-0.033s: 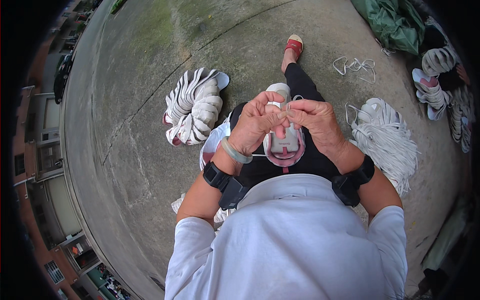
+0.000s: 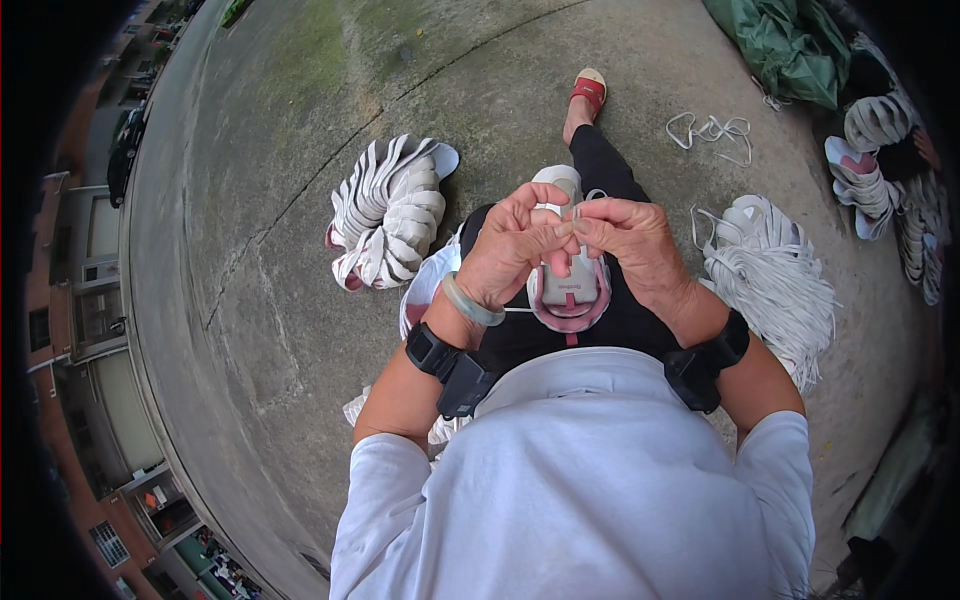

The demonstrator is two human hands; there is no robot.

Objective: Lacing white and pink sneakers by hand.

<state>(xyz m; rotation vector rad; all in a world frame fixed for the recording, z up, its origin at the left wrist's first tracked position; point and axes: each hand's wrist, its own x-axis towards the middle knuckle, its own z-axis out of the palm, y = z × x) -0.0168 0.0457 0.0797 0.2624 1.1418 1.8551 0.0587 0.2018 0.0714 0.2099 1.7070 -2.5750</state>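
Over my lap, my left hand [image 2: 515, 245] and my right hand [image 2: 632, 245] meet at the fingertips, thumbs and forefingers pinched. A white shoelace [image 2: 597, 193] loops out by my right fingers, which grip it. What my left fingertips pinch is too small and hidden to make out. Below the hands, a white upper-like sneaker piece [image 2: 570, 290] with a pink-trimmed collar lies on my dark trousers, partly covered by my fingers. Another pale piece with a dark pink edge [image 2: 425, 290] rests at my left thigh.
A curved stack of white shoe uppers [image 2: 390, 215] sits on the concrete at left. At right lies a bundle of white laces [image 2: 775, 285]; a loose lace [image 2: 712, 132] is farther off. A green sack [image 2: 790, 50] and more stacked uppers [image 2: 862, 190] stand at far right.
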